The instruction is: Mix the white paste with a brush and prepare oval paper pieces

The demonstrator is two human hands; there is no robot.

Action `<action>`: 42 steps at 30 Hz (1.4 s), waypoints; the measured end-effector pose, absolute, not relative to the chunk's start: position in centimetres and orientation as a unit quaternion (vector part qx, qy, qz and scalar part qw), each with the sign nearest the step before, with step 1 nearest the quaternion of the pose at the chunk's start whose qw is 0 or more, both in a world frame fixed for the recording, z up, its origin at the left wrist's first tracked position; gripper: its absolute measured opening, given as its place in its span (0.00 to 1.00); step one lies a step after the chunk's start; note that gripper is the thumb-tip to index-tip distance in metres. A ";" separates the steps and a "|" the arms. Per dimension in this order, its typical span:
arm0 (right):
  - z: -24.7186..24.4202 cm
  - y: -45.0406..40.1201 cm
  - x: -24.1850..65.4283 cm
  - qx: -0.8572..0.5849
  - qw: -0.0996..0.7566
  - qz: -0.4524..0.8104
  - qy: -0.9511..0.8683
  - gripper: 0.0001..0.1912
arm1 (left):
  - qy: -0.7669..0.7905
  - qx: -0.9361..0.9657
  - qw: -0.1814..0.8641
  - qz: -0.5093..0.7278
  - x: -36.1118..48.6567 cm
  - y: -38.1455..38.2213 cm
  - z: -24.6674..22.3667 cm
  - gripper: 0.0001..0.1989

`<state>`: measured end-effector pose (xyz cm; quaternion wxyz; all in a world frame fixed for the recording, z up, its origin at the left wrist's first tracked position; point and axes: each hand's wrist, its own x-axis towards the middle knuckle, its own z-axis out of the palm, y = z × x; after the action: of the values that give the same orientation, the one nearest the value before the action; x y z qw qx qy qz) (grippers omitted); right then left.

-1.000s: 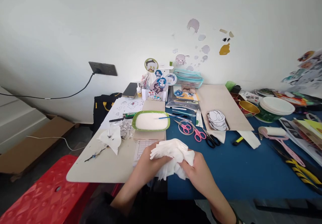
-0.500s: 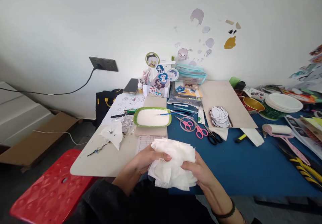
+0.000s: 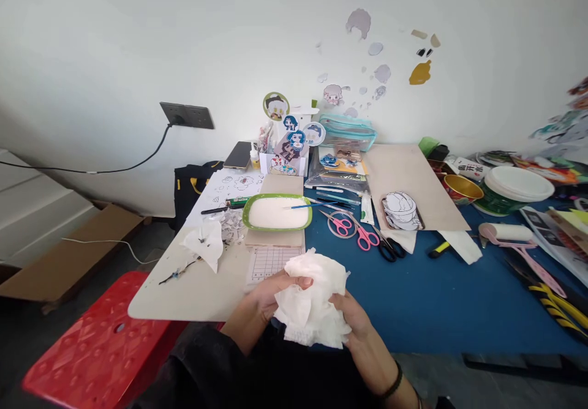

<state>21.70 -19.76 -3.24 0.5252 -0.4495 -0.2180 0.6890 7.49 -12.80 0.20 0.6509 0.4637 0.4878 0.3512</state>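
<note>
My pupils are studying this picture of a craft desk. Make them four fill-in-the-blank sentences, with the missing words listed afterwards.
1. The left hand and right hand hold crumpled sheets coloured ____.
2. A dark band circles the person's ____ wrist.
3. The dish beyond the hands has a ____ rim.
4. Two pairs of scissors have ____ handles; a third pair has black ones.

Missing words: white; right; green; pink.

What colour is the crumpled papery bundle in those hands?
The crumpled papery bundle is white, seen best in the head view.
</note>
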 end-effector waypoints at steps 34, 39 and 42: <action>2.9 -19.3 24.0 -0.703 0.412 0.062 -0.577 0.18 | 0.353 0.129 0.794 0.478 11.3 -16.7 0.9 0.31; 3.0 -17.3 21.9 -0.774 0.207 0.012 -0.598 0.23 | 0.380 0.203 0.728 0.533 12.1 -17.8 -0.6 0.31; 1.9 -16.8 21.2 -0.769 0.186 -0.036 -0.611 0.22 | 0.431 0.303 0.636 0.564 12.0 -18.2 -1.9 0.25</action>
<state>21.17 -16.81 1.95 0.1864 -0.7688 -0.6106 -0.0359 12.02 -18.21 -1.88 0.6363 0.3027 0.4310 0.5638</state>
